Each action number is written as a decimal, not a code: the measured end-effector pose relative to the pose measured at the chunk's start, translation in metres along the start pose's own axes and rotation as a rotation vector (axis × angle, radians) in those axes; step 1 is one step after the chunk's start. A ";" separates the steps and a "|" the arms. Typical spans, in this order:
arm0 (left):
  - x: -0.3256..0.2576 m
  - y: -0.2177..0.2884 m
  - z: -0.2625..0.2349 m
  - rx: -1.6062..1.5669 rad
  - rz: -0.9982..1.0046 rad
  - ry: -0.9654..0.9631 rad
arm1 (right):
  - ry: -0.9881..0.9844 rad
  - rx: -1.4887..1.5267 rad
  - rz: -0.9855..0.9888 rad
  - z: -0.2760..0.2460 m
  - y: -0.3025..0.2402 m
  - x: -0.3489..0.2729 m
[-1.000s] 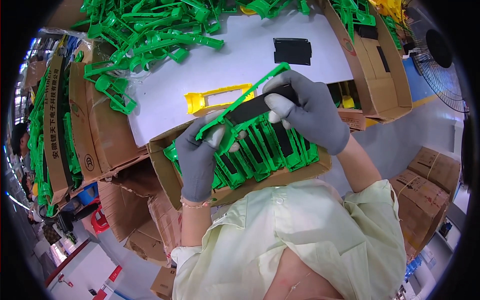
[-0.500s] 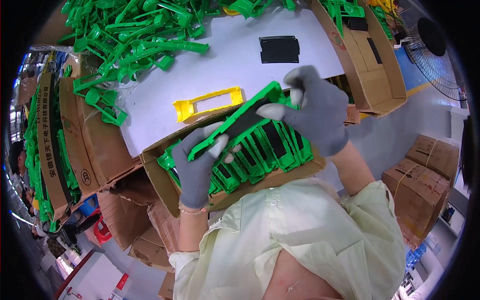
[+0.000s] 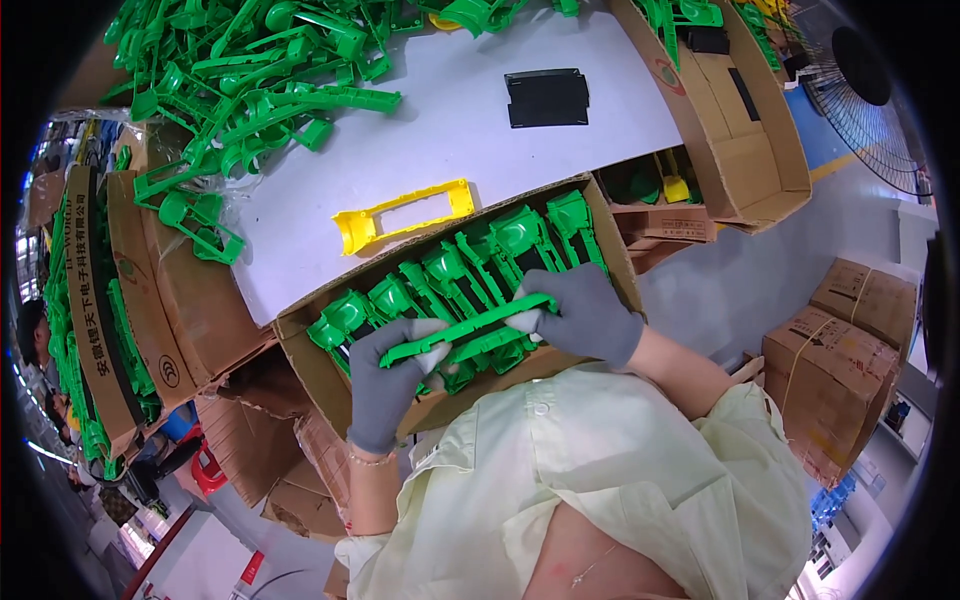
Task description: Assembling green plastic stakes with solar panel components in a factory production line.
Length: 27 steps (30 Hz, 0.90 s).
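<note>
Between my two grey-gloved hands is a long green plastic frame [image 3: 470,328], seen nearly edge-on. My left hand [image 3: 398,372] is closed on its left end, thumb against the near side. At the other end, my right hand [image 3: 578,312] grips it with thumb and fingers. Both hands are over an open cardboard box [image 3: 297,352] holding a row of similar green frames [image 3: 520,235], several with black panels in them. On the white table beyond the box lies a yellow plastic frame [image 3: 405,213].
A big heap of green plastic parts [image 3: 250,80] covers the table's far left. Thin black sheets [image 3: 547,100] lie toward its right. Cardboard boxes [image 3: 755,150] flank the table; a taped carton [image 3: 825,385] and a fan [image 3: 862,70] stand at the right.
Both hands have come down and nearer with the green frame, which has gone from steeply tilted to almost level. My right hand now grips its right end, uncovering the row in the box.
</note>
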<state>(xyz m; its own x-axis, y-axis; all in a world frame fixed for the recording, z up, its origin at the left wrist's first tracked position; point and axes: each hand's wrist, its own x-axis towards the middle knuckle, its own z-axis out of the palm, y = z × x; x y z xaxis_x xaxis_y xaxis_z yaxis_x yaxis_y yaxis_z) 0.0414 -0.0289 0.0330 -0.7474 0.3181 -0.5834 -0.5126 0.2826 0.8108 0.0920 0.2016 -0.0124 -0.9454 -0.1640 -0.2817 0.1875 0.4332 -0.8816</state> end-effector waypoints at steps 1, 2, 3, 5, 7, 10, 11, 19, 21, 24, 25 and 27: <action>0.000 0.004 -0.003 0.037 -0.058 -0.030 | 0.002 -0.001 0.002 -0.009 -0.006 0.002; 0.000 0.005 -0.014 0.058 -0.076 -0.090 | -0.114 -0.071 -0.006 -0.021 -0.016 0.009; 0.001 0.007 -0.028 0.059 -0.079 -0.083 | -0.228 -0.141 -0.016 -0.032 -0.022 0.017; 0.003 0.013 -0.059 0.132 -0.261 -0.140 | 0.013 -0.242 -0.150 -0.051 -0.012 0.040; 0.010 0.023 -0.067 0.222 -0.330 -0.132 | 0.306 -0.522 -0.311 -0.076 -0.004 0.077; 0.030 0.018 -0.074 0.628 -0.154 -0.279 | 0.341 -0.830 -0.411 -0.104 0.016 0.125; 0.034 0.019 -0.073 0.874 0.044 -0.198 | 0.313 -0.863 -0.366 -0.107 0.014 0.130; 0.079 0.025 -0.211 0.803 0.226 0.933 | 0.104 -0.780 -0.367 -0.114 0.023 0.155; 0.106 0.037 -0.233 1.114 0.296 1.119 | 0.093 -0.791 -0.354 -0.116 0.022 0.156; 0.143 0.055 -0.262 1.309 0.173 1.139 | 0.133 -0.701 -0.358 -0.113 0.012 0.149; 0.154 0.057 -0.270 1.421 0.138 1.129 | 0.192 -0.604 -0.363 -0.112 0.007 0.144; 0.167 0.067 -0.253 1.404 0.054 1.165 | 0.260 -0.536 -0.349 -0.109 0.000 0.134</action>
<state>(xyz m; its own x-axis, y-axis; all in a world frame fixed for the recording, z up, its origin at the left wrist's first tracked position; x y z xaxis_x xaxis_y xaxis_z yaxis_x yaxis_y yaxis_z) -0.2246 -0.1861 0.0026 -0.9442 -0.1964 0.2646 -0.2460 0.9544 -0.1692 -0.0643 0.2765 -0.0089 -0.9722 -0.1847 0.1440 -0.2341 0.7831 -0.5761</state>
